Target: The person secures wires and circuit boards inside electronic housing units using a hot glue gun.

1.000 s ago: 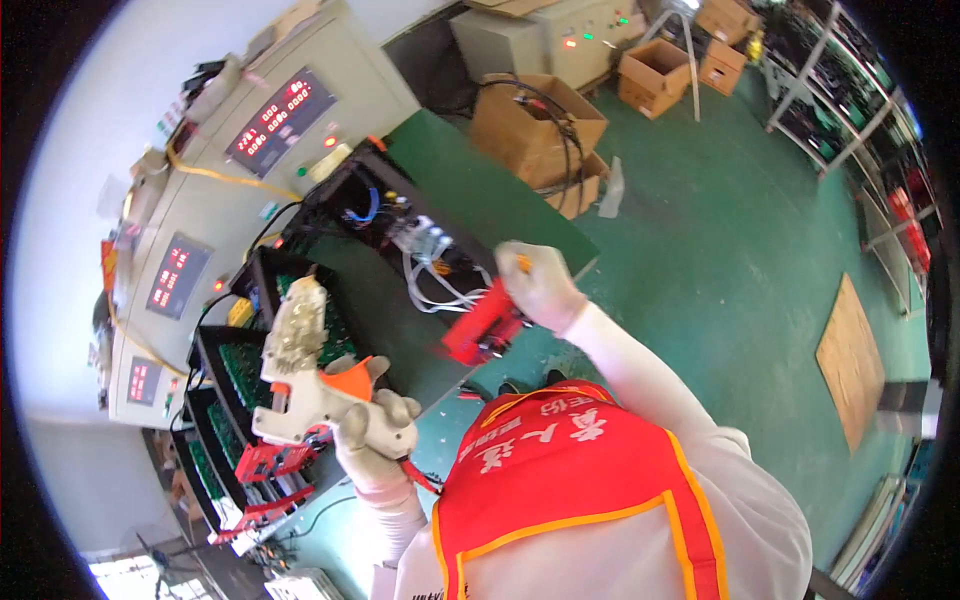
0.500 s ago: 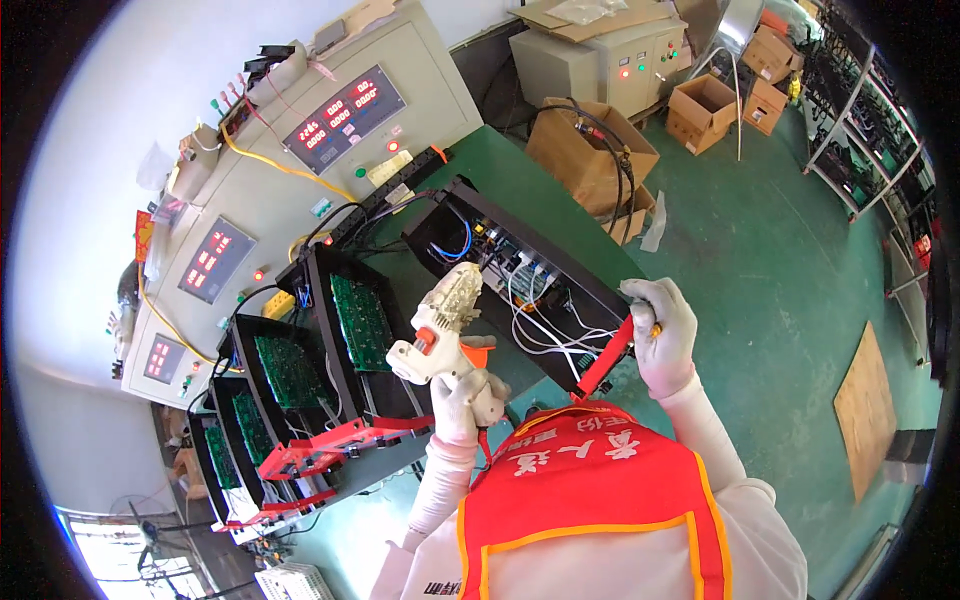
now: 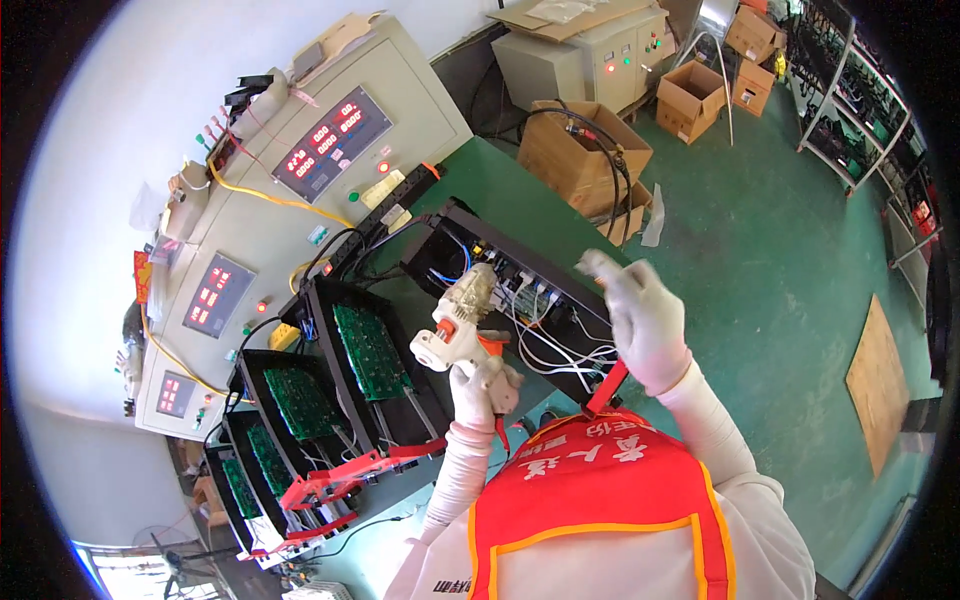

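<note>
My gloved left hand (image 3: 480, 393) is wrapped round the handle of a white hot glue gun (image 3: 436, 347) with an orange trigger. Its crusted nozzle end points up toward the open black case (image 3: 562, 262). Inside that case are a circuit board (image 3: 520, 292), white cables (image 3: 560, 352) and blue wires (image 3: 466, 258). My gloved right hand (image 3: 648, 325) is raised by the case's right side, near its red end panel (image 3: 606, 386). Motion smears its fingers, so whether they pinch something small cannot be made out.
Several black cases with green circuit boards (image 3: 365, 350) and red ends stand in a row at left. Behind them is a grey test console (image 3: 420, 90) with lit red displays. Cardboard boxes (image 3: 570, 160) stand beyond the green bench (image 3: 500, 165); a metal rack (image 3: 850, 110) is far right.
My right hand has left the red end panel and moved up along the case's side, its fingers stretching out. The glue gun has shifted slightly right, still in my left hand. The view has turned a little.
</note>
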